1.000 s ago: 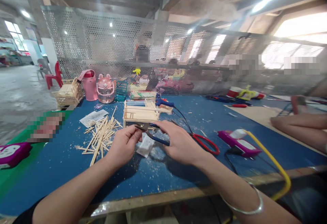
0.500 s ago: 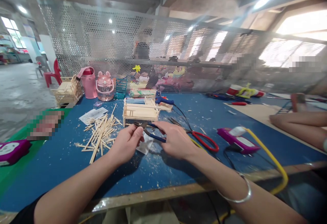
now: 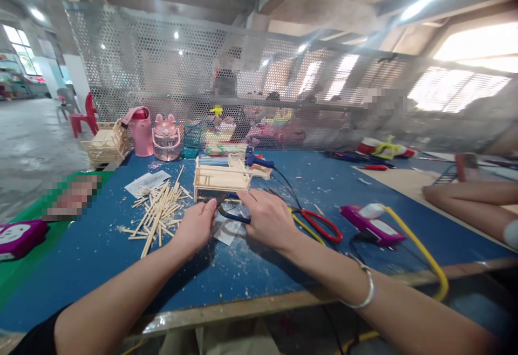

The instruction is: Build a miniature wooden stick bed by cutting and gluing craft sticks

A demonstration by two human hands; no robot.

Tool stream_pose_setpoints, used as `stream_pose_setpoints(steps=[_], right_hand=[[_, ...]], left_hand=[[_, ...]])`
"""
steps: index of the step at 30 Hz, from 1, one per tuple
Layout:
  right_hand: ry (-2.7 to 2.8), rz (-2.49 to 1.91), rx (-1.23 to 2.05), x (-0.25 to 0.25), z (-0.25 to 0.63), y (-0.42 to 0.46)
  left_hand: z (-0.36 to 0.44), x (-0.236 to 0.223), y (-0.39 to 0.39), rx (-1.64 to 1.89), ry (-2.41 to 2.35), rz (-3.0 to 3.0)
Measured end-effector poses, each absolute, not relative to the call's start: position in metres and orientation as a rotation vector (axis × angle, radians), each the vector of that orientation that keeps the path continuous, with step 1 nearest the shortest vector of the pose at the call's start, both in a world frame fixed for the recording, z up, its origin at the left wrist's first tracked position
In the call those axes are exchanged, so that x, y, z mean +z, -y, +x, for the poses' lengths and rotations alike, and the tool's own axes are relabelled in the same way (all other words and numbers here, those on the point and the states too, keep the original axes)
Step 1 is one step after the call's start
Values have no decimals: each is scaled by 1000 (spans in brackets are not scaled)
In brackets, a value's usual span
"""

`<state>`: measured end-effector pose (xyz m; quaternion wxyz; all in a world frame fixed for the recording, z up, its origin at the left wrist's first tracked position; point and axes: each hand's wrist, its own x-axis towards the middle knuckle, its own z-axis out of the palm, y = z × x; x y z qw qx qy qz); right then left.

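Shifted slightly left since half a second earlier, my right hand [image 3: 267,221] grips blue-handled pliers [image 3: 233,216] at frame centre, beside my pinched left hand [image 3: 197,225], its hold unclear, a stick rack [image 3: 222,180] standing assembled beyond, loose sticks [image 3: 159,212] left unjoined at centre left.

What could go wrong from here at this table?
The left hand is close to the head of the pliers, so it might get pinched. The pliers could knock the stick frame just beyond them. The yellow cord runs over the front edge of the table and might be snagged.
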<state>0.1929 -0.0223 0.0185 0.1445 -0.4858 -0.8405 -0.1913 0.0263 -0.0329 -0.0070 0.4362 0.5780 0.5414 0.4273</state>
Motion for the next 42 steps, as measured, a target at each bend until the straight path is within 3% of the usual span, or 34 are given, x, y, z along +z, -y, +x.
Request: stream_pose_setpoints(steps=[4, 12, 14, 21, 26, 32, 35, 42], right_hand=[[2346, -1427, -277, 21, 198, 29], [2321, -1196, 900, 35, 214, 54], [2284, -1312, 848, 35, 223, 58], [2272, -1971, -96, 5, 246, 59], [2215, -1990, -387, -15, 231, 56], [2169, -1852, -314, -1, 254, 41], [2059, -2143, -380, 9, 286, 23], [2302, -2139, 77, 17, 318, 4]], left_hand=[[25, -1, 39, 1088, -1118, 1645], [18, 5, 40, 1054, -1019, 1796], [19, 5, 39, 1056, -959, 1676], [25, 3, 41, 1005, -891, 1305], [25, 0, 38, 1007, -940, 1317], [23, 1, 38, 1072, -1167, 1496], [24, 0, 38, 1128, -1202, 1523], [25, -4, 35, 1150, -1156, 1516]])
